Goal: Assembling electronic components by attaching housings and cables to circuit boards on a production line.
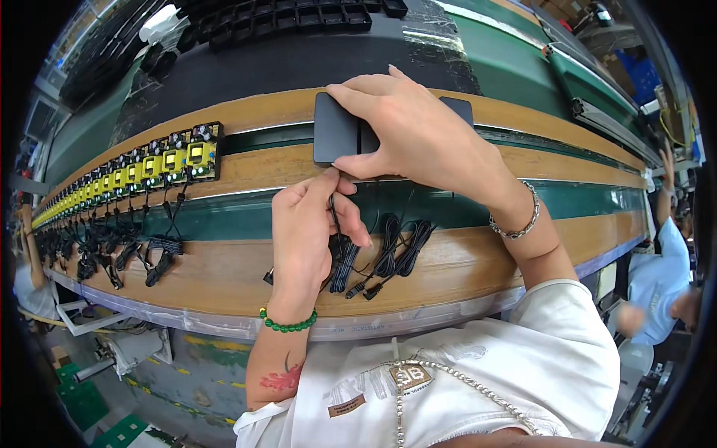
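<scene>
A flat black adapter case lies across the wooden rails of the bench. Over it arches my right hand, fingertips at the far edge and thumb at the near edge. Just below the case's near edge, my left hand pinches a thin black cable between thumb and forefinger. Its fingertips are close to my right thumb. More black cases sit partly hidden under my right hand. Bundled black cables lie on the near board, in front of the cases.
To the left stretches a long row of yellow-and-black circuit boards, their cables hanging toward me. Black trays stand at the back. A green belt runs between the wooden boards. Another person is at the right.
</scene>
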Demonstrator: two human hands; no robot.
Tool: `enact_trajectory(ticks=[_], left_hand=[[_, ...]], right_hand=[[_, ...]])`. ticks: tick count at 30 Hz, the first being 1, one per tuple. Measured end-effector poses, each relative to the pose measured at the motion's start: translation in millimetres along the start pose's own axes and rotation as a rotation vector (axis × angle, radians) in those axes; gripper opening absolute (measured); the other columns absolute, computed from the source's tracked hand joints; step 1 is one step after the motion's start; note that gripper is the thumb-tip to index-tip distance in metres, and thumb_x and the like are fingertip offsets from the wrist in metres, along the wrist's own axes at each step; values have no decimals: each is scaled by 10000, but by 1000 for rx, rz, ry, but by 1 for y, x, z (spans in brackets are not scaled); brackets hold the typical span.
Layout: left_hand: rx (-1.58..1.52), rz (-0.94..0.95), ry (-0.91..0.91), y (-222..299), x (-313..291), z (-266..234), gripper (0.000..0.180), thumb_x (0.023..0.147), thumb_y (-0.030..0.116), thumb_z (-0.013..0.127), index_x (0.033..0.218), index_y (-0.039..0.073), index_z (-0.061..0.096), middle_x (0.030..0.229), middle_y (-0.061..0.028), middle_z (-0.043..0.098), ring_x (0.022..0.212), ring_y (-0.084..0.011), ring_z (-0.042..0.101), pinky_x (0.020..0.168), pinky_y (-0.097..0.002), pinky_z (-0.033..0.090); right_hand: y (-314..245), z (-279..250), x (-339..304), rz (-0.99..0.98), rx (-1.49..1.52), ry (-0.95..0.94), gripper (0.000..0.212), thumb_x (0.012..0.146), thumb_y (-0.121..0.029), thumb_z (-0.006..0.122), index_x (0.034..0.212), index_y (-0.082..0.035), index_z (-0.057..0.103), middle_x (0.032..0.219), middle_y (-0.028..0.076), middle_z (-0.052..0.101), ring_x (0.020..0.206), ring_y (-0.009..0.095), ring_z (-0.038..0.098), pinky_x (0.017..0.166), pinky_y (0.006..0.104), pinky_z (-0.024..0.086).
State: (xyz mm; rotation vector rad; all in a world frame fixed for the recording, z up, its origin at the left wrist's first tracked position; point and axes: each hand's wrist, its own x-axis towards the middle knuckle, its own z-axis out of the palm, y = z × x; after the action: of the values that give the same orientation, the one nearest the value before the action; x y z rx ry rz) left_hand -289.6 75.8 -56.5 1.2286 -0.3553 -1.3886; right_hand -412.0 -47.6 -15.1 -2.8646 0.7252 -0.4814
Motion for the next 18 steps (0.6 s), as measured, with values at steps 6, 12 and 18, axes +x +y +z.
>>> enact_trajectory(ticks=[6, 12, 18], left_hand=[[-45, 18, -42, 1, -2, -5, 279, 995, 153, 471, 859, -57, 593, 526, -104, 568, 394, -205, 545, 415, -256, 448], [-42, 13, -72, -1, -1, -6, 293, 1001, 154, 455, 860, -63, 593, 537, -108, 580, 405, -205, 561, 427, -252, 463], [-61, 24, -93, -6, -3, -7, 294, 1003, 154, 453, 864, -63, 595, 543, -106, 588, 421, -218, 572, 458, -268, 479]], right_hand=[[-2, -6, 9, 83, 132, -83, 579, 723, -225, 805, 1184, 83, 639, 1084, 159, 708, 836, 334, 635, 913, 385, 514], [6, -7, 8, -35, 197, 64, 393, 733, -222, 790, 910, 98, 648, 762, 180, 664, 569, 275, 538, 606, 346, 507], [-6, -19, 19, 67, 47, -164, 510, 712, -250, 825, 1043, 105, 669, 832, 187, 695, 605, 305, 559, 640, 353, 514]])
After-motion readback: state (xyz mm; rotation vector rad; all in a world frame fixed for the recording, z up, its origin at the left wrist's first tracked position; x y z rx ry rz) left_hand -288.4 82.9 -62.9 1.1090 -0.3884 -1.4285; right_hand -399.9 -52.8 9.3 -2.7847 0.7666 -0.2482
